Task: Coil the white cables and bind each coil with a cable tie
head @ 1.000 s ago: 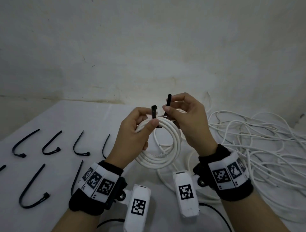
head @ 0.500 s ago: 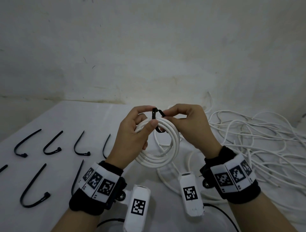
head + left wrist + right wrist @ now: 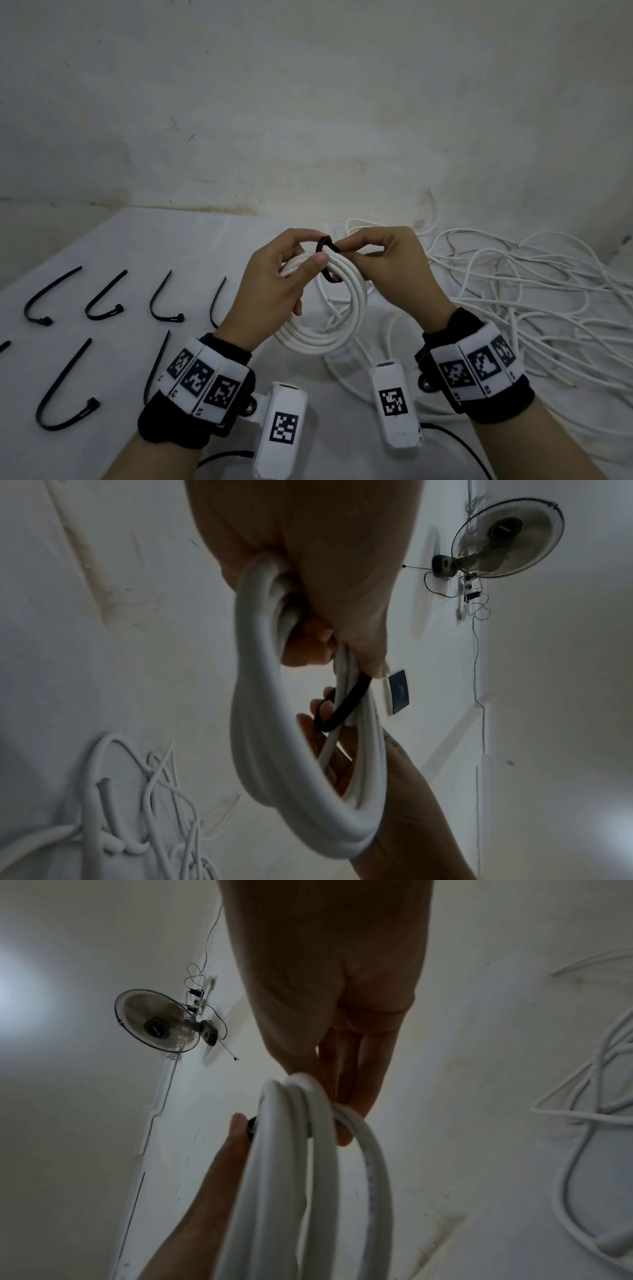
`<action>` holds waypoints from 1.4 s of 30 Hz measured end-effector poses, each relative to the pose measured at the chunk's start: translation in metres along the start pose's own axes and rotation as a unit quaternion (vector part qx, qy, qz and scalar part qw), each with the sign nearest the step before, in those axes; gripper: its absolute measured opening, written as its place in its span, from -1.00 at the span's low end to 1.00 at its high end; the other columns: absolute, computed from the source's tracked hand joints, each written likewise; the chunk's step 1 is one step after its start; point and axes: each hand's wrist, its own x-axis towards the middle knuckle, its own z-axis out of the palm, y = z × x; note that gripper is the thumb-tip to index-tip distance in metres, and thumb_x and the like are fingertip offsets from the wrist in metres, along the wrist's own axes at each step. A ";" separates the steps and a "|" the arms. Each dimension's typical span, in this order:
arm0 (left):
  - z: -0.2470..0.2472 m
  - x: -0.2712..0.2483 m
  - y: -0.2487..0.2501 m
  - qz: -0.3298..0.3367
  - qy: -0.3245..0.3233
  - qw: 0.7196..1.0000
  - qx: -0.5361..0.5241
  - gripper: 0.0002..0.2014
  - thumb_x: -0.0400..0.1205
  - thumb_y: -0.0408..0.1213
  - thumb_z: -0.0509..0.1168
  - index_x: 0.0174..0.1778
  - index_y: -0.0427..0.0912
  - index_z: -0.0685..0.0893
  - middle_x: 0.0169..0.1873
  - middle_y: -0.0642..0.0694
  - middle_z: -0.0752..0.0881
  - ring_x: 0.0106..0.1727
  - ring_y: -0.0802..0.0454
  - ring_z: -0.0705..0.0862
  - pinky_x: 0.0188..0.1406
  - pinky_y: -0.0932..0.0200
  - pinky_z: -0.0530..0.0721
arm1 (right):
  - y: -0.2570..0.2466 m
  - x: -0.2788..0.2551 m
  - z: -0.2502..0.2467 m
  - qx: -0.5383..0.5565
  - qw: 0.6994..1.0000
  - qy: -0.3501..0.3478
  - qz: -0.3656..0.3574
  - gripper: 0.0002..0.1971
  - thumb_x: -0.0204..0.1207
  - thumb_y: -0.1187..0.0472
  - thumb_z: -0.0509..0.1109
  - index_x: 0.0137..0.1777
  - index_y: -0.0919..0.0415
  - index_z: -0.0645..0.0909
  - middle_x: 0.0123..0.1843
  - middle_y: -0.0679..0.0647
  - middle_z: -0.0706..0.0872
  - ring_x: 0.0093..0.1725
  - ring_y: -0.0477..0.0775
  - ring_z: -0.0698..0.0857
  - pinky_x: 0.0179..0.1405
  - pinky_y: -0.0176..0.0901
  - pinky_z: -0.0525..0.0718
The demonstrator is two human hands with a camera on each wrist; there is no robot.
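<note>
While both hands meet above the white table (image 3: 113, 246), a coil of white cable (image 3: 327, 329) hangs between them, held clear of the tabletop. The left hand (image 3: 274, 287) grips the coil's upper left arc, its thumb pressed across the strands and its other fingers curled behind them; its forefinger reaches up to the head of the black cable tie (image 3: 327, 255) at the coil's top. That tie loops around the bundled strands at the coil's top, its band showing again just under the thumb. The right hand (image 3: 394, 270), on the coil's right, pinches the tie's upper end between thumb and forefinger, with its remaining fingers curled behind the coil. Whether the tie's tail has entered its head cannot be told, since the fingertips cover that spot. From the left wrist view the black band (image 3: 346, 704) crosses the strands below the left thumb. To the right of the coil, and partly under it, a loose tangle of white cable (image 3: 534, 291) sprawls over the table. To the left of the coil, spare black cable ties (image 3: 102, 301) lie bent in two rows on the table, well apart from one another.
</note>
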 end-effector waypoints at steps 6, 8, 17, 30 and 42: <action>0.002 -0.001 0.000 -0.007 -0.007 1.000 -0.011 -0.75 0.47 -0.07 0.33 0.06 0.05 0.67 -0.42 -0.25 0.54 -0.67 0.09 0.45 -0.71 0.24 0.52 | 0.001 0.000 -0.001 -0.050 0.998 0.029 -0.013 -0.95 0.39 0.29 0.59 -0.17 0.24 0.83 -0.29 0.08 0.82 -0.25 0.08 0.81 -0.16 0.15 0.78; 0.003 -0.001 0.000 -0.004 -0.006 1.000 -0.010 -0.75 0.47 -0.07 0.34 0.07 0.08 0.66 -0.40 -0.34 0.51 -0.66 0.08 0.45 -0.71 0.23 0.53 | 0.000 0.000 -0.002 -0.040 0.999 0.029 -0.005 -0.94 0.39 0.32 0.59 -0.15 0.26 0.83 -0.29 0.09 0.82 -0.28 0.11 0.81 -0.19 0.05 0.80; 0.005 -0.003 -0.001 -0.034 -0.024 0.999 -0.010 -0.77 0.52 -0.14 0.37 0.09 0.00 0.62 -0.57 -0.03 0.48 -0.66 0.08 0.37 -0.71 0.19 0.50 | -0.001 -0.001 -0.003 -0.031 0.999 0.002 -0.024 -0.82 0.38 0.42 0.55 -0.20 0.10 0.80 -0.32 0.02 0.82 -0.29 0.03 0.80 -0.22 -0.23 0.73; 0.002 -0.001 0.000 -0.032 -0.018 0.999 0.000 -0.84 0.57 -0.25 0.39 0.03 -0.03 0.59 -0.60 0.06 0.54 -0.69 0.08 0.39 -0.71 0.23 0.47 | -0.019 0.009 -0.005 -0.067 0.996 -0.044 -0.033 -0.92 0.47 0.37 0.46 -0.15 0.18 0.69 -0.32 0.04 0.80 -0.27 -0.04 0.80 -0.18 -0.17 0.74; 0.002 -0.002 0.001 -0.039 -0.059 0.997 -0.007 -0.80 0.55 -0.21 0.40 0.06 -0.07 0.60 -0.51 -0.10 0.52 -0.67 0.06 0.35 -0.69 0.23 0.47 | -0.027 0.028 -0.002 -0.150 0.984 0.055 -0.072 -0.76 0.49 0.30 0.48 -0.33 0.00 0.58 -0.37 -0.14 0.66 -0.32 -0.07 0.69 -0.29 -0.14 0.75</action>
